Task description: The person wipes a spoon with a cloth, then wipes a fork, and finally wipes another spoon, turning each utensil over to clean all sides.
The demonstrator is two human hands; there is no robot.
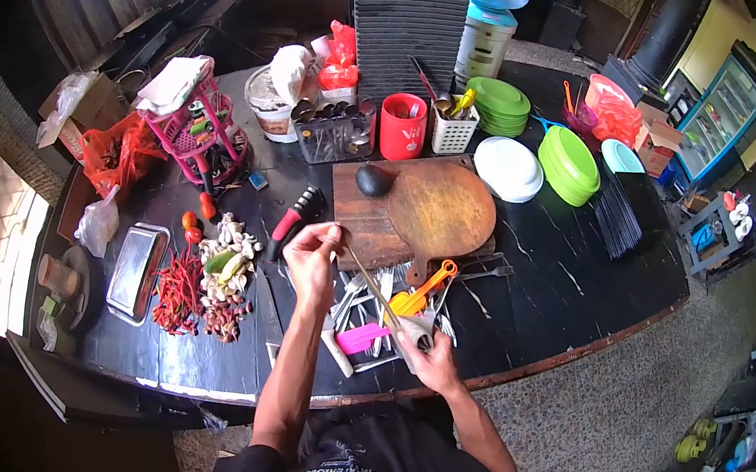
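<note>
L hand (310,267), mid-frame just L of centre: grip pinched, thumb on fingertips, w/ one end of a long thin strip (369,278). R hand (437,366), lower centre: grip curled round a pale grey bundle (419,333), cloth or sheet, can't tell, at the strip's lower end. Strip slants down to the R betw. the hands, above the cutlery (352,301); held at both ends prob. to keep it steady.

Cutlery heap lies on the near side of the counter (535,276), prob. for easy reach. Red tub (403,128) & white basket (453,134), upper centre, stand upright, prob. so utensils stay sorted. Plates are stacked, prob. to save space.

Counts: 2 hands, 1 strip, 1 bundle. 1 pink tool (362,338), 1 orange spoon (424,290) in/by the heap; cutlery too tangled to count. 2 boards, round (449,207) on rectangular (356,224), w/ 1 dark oval thing (373,181) on top. 1 red-black sharpener-like tool (294,223). At L: 1 metal box (137,271), 3 tomato-like reds (194,236), 1 pile of red chillies (178,294), too many to count. Upper R: 2 green plate stacks (569,166), 1 white stack (508,169).
</note>
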